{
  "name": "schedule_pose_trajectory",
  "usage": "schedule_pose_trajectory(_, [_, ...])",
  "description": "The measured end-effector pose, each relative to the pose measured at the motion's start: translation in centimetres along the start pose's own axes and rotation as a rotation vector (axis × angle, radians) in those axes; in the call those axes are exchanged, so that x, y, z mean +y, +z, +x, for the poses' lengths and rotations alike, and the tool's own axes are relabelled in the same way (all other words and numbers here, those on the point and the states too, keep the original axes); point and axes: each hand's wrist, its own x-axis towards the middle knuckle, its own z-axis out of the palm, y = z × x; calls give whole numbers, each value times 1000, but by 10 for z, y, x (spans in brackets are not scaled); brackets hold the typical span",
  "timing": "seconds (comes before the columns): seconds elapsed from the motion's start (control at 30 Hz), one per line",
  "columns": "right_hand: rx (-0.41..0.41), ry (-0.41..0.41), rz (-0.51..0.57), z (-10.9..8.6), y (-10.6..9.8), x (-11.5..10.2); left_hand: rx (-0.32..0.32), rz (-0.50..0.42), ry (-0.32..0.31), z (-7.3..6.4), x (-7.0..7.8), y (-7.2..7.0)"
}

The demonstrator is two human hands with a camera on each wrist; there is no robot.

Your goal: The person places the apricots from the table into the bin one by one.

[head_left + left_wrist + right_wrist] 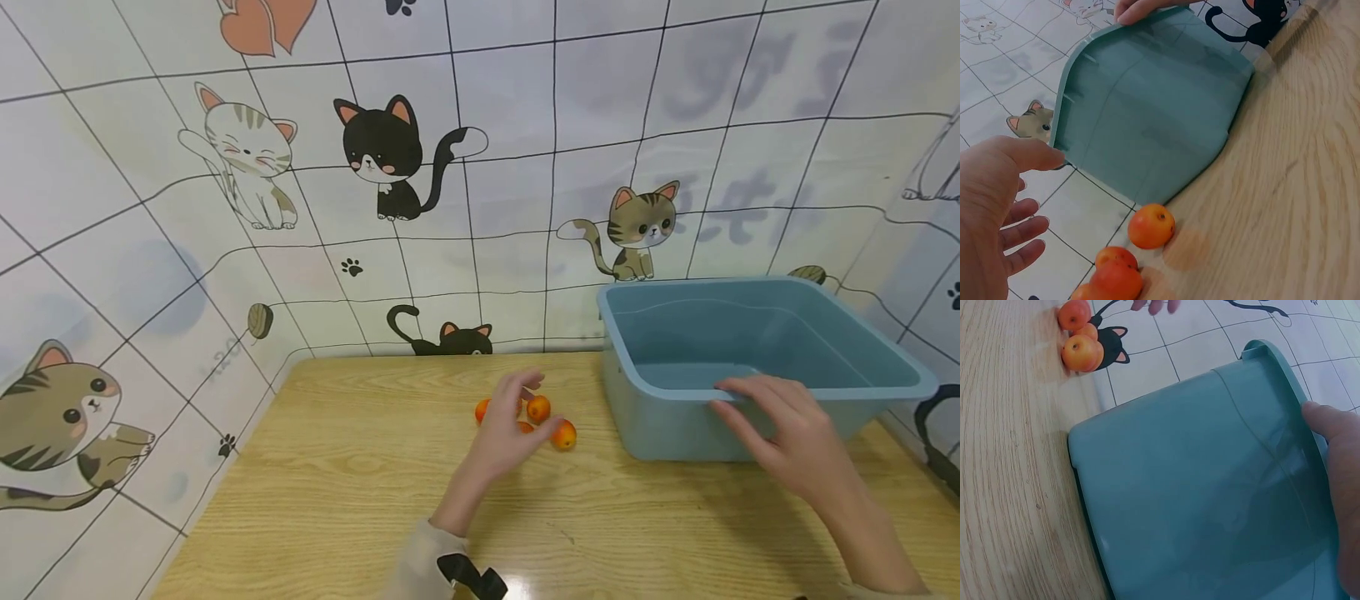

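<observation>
Several small orange-red round fruits (564,435) lie in a cluster on the wooden table, partly hidden behind my left hand (504,429) in the head view. That hand reaches over them with thumb and fingers spread apart and nothing between them. In the left wrist view its thumb and loosely bent fingers (1025,250) are beside the fruits (1150,226). My right hand (791,429) holds the near rim of a blue-green plastic tub (622,417), fingers over the top and thumb on the outside. The right wrist view shows its thumb (1329,422) right at the rim.
The tub stands upright on the right side of the wooden table (337,483), near the back. Behind and to the left hangs a tile-patterned sheet (517,192) with cartoon cats. A dark curved object (933,433) is at the far right edge.
</observation>
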Motion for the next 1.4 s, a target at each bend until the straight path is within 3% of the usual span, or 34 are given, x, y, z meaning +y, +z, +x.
schedule_pose_trajectory(0.6, [7,-6,9,-3,1,0,-16,3,-58,-18,-37,-18])
schedule_pose_trajectory(1.4, [-2,-12,5,1,0,0,-142,95,-127,-27,-51,-13])
